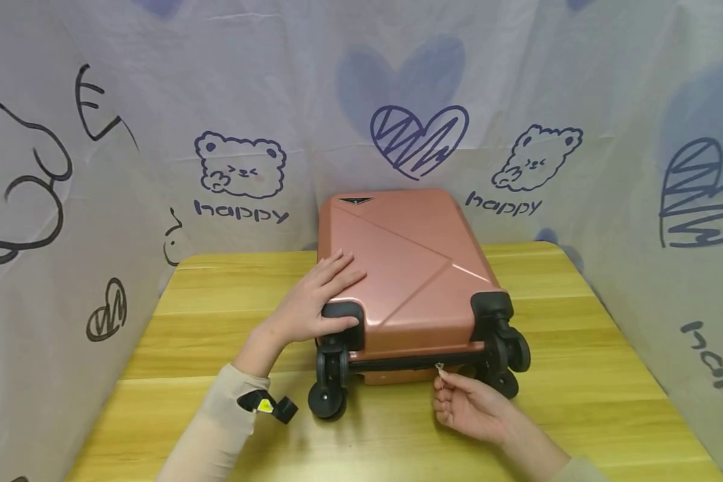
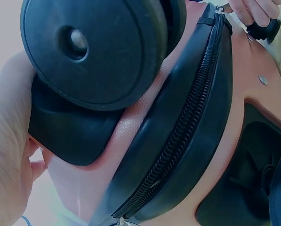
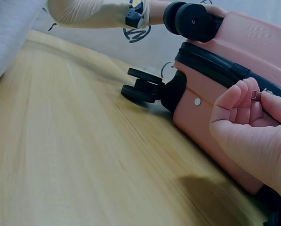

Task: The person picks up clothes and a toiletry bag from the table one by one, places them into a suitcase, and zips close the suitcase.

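A pink hard-shell suitcase (image 1: 397,261) lies flat on the wooden table, its wheeled end facing me. My left hand (image 1: 319,301) rests on its near left corner, fingers spread over the shell and thumb along the black corner guard (image 1: 343,321). At the near end, my right hand (image 1: 470,405) pinches a small metal zipper pull (image 3: 256,95) between thumb and fingertips, the other fingers curled in. The black zipper (image 2: 192,108) runs along this side between two sliders; one slider (image 2: 219,9) is by my right hand, another (image 2: 121,220) is farther along.
Black caster wheels (image 1: 325,399) stick out at the near corners, one pair (image 1: 509,351) close beside my right hand. The wooden table (image 1: 235,288) extends around the suitcase. Cloth walls (image 1: 313,80) with printed hearts and bears stand behind and at both sides.
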Available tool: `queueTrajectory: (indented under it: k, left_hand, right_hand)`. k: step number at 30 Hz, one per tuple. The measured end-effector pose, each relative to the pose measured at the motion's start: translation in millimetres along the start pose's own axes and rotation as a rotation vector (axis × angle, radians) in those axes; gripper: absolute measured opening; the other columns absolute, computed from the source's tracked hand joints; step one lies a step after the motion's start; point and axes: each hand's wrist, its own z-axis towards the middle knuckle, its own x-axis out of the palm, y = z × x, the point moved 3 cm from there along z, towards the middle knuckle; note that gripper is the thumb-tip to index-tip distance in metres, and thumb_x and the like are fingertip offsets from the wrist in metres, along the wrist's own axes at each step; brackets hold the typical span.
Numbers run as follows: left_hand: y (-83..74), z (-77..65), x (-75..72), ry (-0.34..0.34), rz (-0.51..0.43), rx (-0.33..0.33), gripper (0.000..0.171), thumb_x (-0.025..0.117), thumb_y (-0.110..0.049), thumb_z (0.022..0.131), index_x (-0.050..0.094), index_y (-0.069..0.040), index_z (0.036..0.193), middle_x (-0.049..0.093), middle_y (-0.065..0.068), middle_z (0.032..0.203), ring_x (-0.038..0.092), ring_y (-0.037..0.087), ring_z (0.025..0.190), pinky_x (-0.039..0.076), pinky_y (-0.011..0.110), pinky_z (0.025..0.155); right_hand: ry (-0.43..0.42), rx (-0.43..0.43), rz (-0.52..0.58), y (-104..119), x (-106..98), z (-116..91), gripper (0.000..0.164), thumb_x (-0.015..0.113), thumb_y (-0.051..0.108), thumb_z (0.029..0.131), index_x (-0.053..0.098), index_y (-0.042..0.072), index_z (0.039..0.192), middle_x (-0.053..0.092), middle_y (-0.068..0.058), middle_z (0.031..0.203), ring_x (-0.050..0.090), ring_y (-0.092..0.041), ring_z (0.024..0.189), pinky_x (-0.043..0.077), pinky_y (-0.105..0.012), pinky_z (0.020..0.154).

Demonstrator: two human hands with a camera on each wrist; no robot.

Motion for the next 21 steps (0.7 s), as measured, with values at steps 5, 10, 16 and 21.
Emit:
queueTrajectory:
  k: [5, 10, 16, 21]
  left_hand:
    - [0.8, 0.8, -0.5, 0.004, -0.006, -0.007, 0.084, 0.032, -0.081, 0.086, 0.042, -0.025, 0.148, 0.032, 0.010, 0.159, 0.023, 0.031, 0.150, 0.023, 0.052, 0.120]
    - [1.1, 1.6, -1.4, -0.009, -0.012, -0.013, 0.082, 0.033, -0.079, 0.087, 0.044, -0.025, 0.148, 0.032, 0.009, 0.159, 0.023, 0.030, 0.150, 0.021, 0.050, 0.121]
    - [2.5, -4.0, 0.0, -0.050, -0.018, -0.015, 0.078, 0.039, -0.076, 0.088, 0.046, -0.025, 0.146, 0.035, 0.007, 0.158, 0.025, 0.029, 0.150, 0.026, 0.052, 0.119]
    - [6.3, -19.7, 1.9, -0.103, -0.011, 0.033, 0.066, 0.042, -0.066, 0.094, 0.048, -0.024, 0.145, 0.038, 0.005, 0.156, 0.028, 0.028, 0.149, 0.031, 0.051, 0.116]
  right_hand:
    - [-0.017, 0.004, -0.018, 1.9, 1.9, 1.0, 0.048, 0.022, 0.025, 0.109, 0.067, 0.011, 0.098, 0.065, 0.003, 0.089, 0.053, -0.009, 0.079, 0.045, -0.022, 0.078]
    - [-0.032, 0.026, -0.066, 0.7, 9.1, 11.3, 0.042, 0.027, 0.023, 0.108, 0.065, 0.013, 0.096, 0.066, 0.006, 0.090, 0.055, -0.006, 0.078, 0.045, -0.021, 0.076]
    - [-0.036, 0.043, -0.094, -7.6, 14.4, 28.8, 0.041, 0.028, 0.023, 0.108, 0.065, 0.015, 0.094, 0.066, 0.008, 0.087, 0.054, -0.005, 0.077, 0.044, -0.020, 0.076]
    - [-0.060, 0.019, -0.090, -9.5, 10.4, 26.7, 0.039, 0.030, 0.022, 0.107, 0.065, 0.014, 0.092, 0.062, 0.007, 0.084, 0.050, -0.007, 0.076, 0.042, -0.020, 0.075]
